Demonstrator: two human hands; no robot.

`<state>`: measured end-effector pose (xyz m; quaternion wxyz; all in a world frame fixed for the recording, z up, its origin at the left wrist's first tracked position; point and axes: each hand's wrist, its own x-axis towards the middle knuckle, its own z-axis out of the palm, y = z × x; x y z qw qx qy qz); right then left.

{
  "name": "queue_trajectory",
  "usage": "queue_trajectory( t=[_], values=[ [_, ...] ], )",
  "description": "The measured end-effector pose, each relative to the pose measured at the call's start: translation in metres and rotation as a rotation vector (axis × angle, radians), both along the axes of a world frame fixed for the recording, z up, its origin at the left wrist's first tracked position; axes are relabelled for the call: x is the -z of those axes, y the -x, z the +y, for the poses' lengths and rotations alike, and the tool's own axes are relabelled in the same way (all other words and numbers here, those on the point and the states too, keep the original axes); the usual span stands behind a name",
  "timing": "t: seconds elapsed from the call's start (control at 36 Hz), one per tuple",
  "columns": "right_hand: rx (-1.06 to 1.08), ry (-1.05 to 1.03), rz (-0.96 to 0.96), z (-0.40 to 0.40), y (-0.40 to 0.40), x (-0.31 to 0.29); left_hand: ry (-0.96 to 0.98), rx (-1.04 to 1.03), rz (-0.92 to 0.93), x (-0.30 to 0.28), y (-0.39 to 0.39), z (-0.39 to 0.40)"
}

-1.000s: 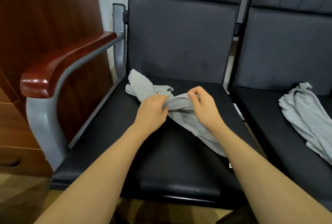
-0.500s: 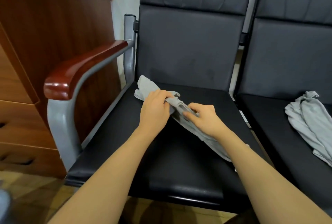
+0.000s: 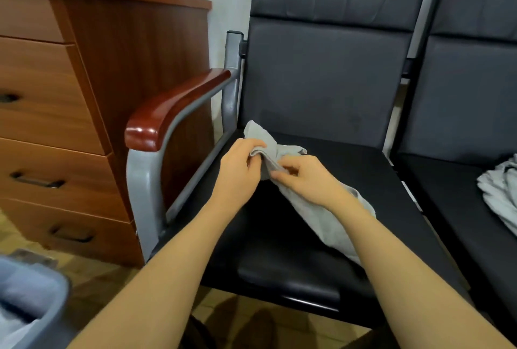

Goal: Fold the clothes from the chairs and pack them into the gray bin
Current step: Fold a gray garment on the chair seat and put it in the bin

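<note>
Gripping the gray garment [image 3: 316, 209] on the left chair seat [image 3: 279, 237], both the left hand [image 3: 237, 172] and right hand [image 3: 305, 178] pinch its bunched top end, so folding's barely started imo. Another garment [image 3: 500, 197] waits on the next chair, and the bin [image 3: 33, 301] sits bottom left with something pale already inside

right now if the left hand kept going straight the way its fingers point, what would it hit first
Most likely the right hand: the left hand grips the gray garment with its fingers aimed that way, the two nearly touching. Depth is hard to judge.
</note>
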<state>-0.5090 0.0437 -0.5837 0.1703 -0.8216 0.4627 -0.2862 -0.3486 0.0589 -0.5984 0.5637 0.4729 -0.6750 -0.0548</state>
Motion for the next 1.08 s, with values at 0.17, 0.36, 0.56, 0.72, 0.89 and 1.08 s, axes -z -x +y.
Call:
queue_trajectory(
  t=[0.17,0.36,0.56,0.72,0.89,1.08],
  values=[
    [0.080,-0.152,-0.072,0.003,0.007,0.011,-0.184,0.061,-0.088,0.005,-0.007,0.002],
    [0.370,-0.145,0.422,-0.016,0.053,0.040,-0.392,0.181,-0.250,0.009,0.018,0.000],
    [0.327,-0.147,0.560,-0.024,0.071,0.051,-0.580,0.271,-0.698,0.034,0.044,-0.008],
    [0.381,-0.090,0.699,-0.029,0.068,0.046,-0.604,0.041,-0.759,0.036,0.047,-0.022],
    [0.383,-0.178,0.602,-0.024,0.061,0.030,-0.657,-0.030,-0.815,0.032,0.037,-0.036],
    [0.408,-0.018,0.432,-0.019,0.067,0.039,-0.517,-0.067,-0.860,0.034,0.035,-0.040]
  ],
)
